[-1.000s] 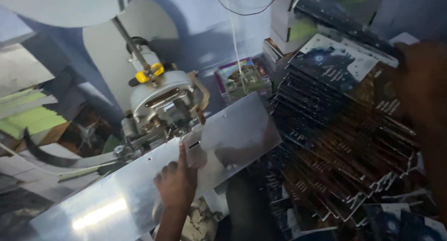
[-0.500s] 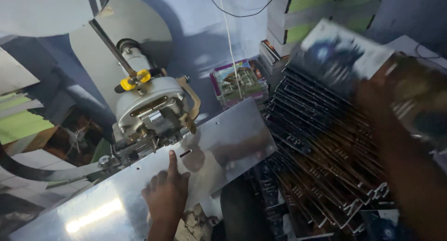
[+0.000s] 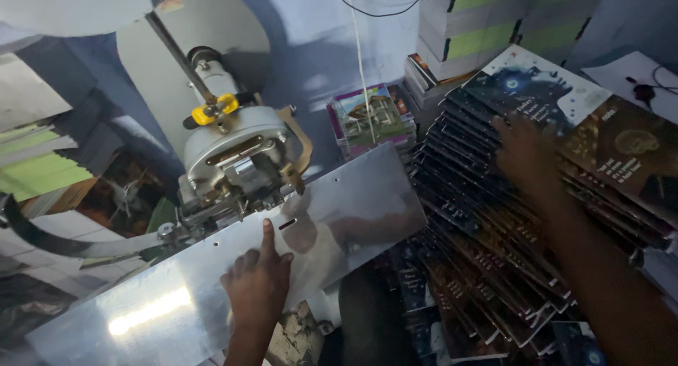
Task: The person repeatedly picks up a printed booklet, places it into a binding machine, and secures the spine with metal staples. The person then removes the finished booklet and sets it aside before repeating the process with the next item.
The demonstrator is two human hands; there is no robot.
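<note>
1. The left hand (image 3: pixel 258 285) lies flat on the shiny metal plate (image 3: pixel 353 203), forefinger stretched toward the slot (image 3: pixel 287 224) at 12 o'clock, holding nothing.
2. The right hand (image 3: pixel 526 154) rests open-palmed on the fanned stack of dark booklets (image 3: pixel 494 253) at 3 o'clock; no clasp shows.
3. The stitching machine (image 3: pixel 233 161) stands at 11 o'clock.

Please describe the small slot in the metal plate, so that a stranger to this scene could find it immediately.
Find the long shiny metal plate that slopes across the middle, below the grey machine head. The left hand lies flat on it, forefinger pointing up. Just right of that fingertip is the slot: dark, short and elongated, unlike the tiny round holes elsewhere on the plate.
</note>
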